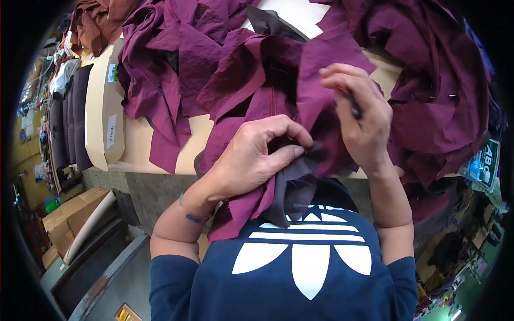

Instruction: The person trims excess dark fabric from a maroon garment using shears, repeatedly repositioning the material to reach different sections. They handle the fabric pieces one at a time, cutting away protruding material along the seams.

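Observation:
My left hand point(254, 152) pinches the edge of a dark grey piece of fabric point(294, 184) between thumb and forefinger. Maroon fabric point(243, 211) hangs below that hand, beside the grey piece and against my shirt. To the right, my right hand point(361, 109) is raised over the maroon cloth with its fingers curled. A small dark object point(354, 106) shows in its grip, mostly hidden by the fingers; I cannot tell its kind. Between the hands, a maroon panel point(272, 101) with a line of stitching runs up into the pile.
Heaped maroon fabric point(182, 59) covers much of the table point(144, 150), with another large heap point(444, 96) at the right. Brown fabric point(96, 24) lies at the far left. A labelled cardboard piece point(101, 117) stands beside dark rolls point(69, 117). Cardboard boxes point(75, 216) sit lower left.

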`<state>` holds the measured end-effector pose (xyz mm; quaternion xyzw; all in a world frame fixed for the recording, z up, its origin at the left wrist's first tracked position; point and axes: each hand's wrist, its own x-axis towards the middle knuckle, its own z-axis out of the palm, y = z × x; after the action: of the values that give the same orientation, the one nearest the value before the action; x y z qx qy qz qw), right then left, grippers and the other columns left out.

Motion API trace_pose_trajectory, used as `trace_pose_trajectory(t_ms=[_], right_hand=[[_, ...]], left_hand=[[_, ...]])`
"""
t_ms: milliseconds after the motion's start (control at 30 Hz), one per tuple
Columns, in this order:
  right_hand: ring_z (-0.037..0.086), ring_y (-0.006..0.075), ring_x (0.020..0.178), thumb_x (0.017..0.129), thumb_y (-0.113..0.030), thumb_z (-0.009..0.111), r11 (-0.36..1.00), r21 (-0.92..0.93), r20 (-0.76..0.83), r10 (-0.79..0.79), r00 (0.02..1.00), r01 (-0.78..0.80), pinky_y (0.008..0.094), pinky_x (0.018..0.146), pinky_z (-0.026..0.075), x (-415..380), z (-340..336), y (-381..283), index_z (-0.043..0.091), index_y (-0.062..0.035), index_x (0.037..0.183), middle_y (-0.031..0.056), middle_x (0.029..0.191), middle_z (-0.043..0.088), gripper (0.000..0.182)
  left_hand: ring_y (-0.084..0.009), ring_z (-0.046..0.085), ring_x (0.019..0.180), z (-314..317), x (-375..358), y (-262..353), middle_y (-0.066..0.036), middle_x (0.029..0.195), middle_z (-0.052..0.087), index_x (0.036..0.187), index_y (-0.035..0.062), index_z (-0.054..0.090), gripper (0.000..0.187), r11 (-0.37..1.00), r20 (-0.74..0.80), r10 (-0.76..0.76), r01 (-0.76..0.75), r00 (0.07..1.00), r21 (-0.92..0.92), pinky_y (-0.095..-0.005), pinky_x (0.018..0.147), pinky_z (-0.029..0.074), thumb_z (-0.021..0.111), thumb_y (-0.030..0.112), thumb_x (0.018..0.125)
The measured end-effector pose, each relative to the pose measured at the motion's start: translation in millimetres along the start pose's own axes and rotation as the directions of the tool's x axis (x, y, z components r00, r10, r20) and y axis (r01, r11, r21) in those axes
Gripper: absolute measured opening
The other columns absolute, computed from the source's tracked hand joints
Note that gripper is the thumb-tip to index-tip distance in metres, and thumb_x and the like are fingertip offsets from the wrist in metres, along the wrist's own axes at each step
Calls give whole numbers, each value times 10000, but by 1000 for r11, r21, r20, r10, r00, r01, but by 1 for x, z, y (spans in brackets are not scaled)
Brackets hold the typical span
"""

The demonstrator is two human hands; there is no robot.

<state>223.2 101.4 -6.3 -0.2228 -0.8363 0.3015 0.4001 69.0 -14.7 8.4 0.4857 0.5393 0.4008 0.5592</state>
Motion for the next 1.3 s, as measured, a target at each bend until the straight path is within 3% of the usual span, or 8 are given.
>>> trace_pose_trajectory(t_ms=[167, 300, 433, 533, 667, 767, 900, 1300], right_hand=[[590, 300, 845, 576, 42, 568, 991, 13, 236, -134, 963, 135, 376, 737, 465, -21, -6, -25, 581, 0, 887, 154, 942, 594, 315], [599, 236, 928, 654, -121, 575, 941, -67, 317, -296, 901, 332, 372, 831, 460, -39, -4, -35, 603, -47, 850, 110, 943, 613, 211], [616, 240, 897, 648, -116, 582, 891, -9, 338, -425, 840, 455, 349, 789, 487, -42, -1, -37, 583, -51, 825, 121, 933, 616, 188], [637, 263, 777, 632, -60, 618, 975, -14, 184, -216, 959, 222, 325, 603, 521, -41, -16, -32, 606, -38, 901, 166, 907, 608, 270], [591, 257, 760, 755, -161, 633, 972, 28, 217, 222, 951, -233, 348, 637, 476, -35, -21, -36, 478, -41, 1165, 114, 923, 556, 454], [545, 233, 652, 776, -146, 626, 968, -195, 337, 218, 916, -159, 311, 596, 440, -34, -25, -36, 492, -42, 1179, 115, 842, 532, 437], [530, 221, 615, 739, -108, 641, 906, -418, 320, 81, 944, 64, 321, 545, 418, -38, -20, -36, 553, -39, 1122, 95, 763, 539, 399], [518, 175, 531, 669, -47, 668, 853, -470, 284, -95, 954, 225, 281, 474, 388, -46, -13, -29, 603, -2, 1038, 78, 701, 559, 377]], left_hand=[[-90, 515, 938, -1, -2, -6, -37, 998, 554, 1067, -17, 544, 241, 981, -124, -30, 6, 992, -195, -228, 852, 410, 553, 26, 830], [-89, 504, 959, -5, -1, -3, -35, 997, 553, 1070, -12, 541, 238, 951, -94, -156, 124, 983, -283, -227, 867, 398, 534, 37, 838], [-85, 518, 934, -4, 0, -4, -36, 992, 563, 1037, -13, 570, 241, 985, -105, -92, 75, 990, -159, -221, 839, 417, 593, 34, 801], [-90, 537, 899, -1, 0, -1, -50, 977, 585, 1042, -24, 581, 285, 981, -130, -108, 85, 986, -173, -213, 803, 437, 606, -20, 758], [-94, 544, 917, -2, 1, -2, -58, 1018, 562, 1085, -24, 558, 324, 988, -123, -82, 64, 989, -143, -215, 826, 446, 623, -7, 767], [-93, 546, 924, -3, 1, -5, -52, 1037, 555, 1103, -23, 550, 340, 980, -90, -90, 72, 992, -185, -213, 824, 450, 618, -15, 770], [-94, 543, 930, -1, 1, -3, -41, 1033, 549, 1101, -20, 554, 340, 969, -89, -134, 112, 987, -221, -213, 823, 449, 616, -26, 767], [-78, 489, 840, 1, 2, 0, -29, 1044, 542, 1105, -2, 572, 375, 998, -104, -23, 16, 994, -66, -194, 790, 413, 631, -15, 735]])
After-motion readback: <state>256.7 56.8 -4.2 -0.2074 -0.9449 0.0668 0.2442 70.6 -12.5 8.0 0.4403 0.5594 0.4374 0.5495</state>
